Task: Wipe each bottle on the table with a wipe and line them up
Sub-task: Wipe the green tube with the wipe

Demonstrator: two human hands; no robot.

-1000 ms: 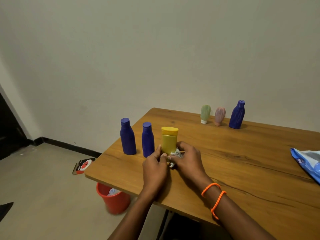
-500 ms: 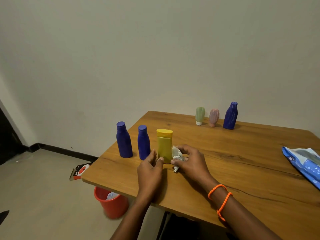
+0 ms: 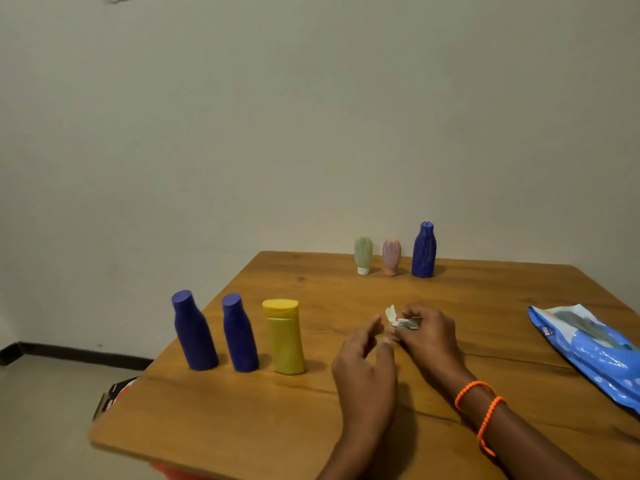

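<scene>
On the wooden table [image 3: 242,417], near its left edge, stands the yellow bottle [image 3: 284,337]; the right hand [image 3: 427,336] pinches a crumpled wipe [image 3: 398,318], and the left hand [image 3: 365,367] hovers with fingers loose, holding nothing.

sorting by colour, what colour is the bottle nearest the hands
Yellow, body and cap: the yellow bottle, clearest in the head view.

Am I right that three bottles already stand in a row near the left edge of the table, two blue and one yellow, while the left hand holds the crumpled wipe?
Not quite: the head view shows the right hand holding the crumpled wipe; the left hand holds nothing. The rest stands: two blue bottles and the yellow bottle line the table near its left edge.
</scene>
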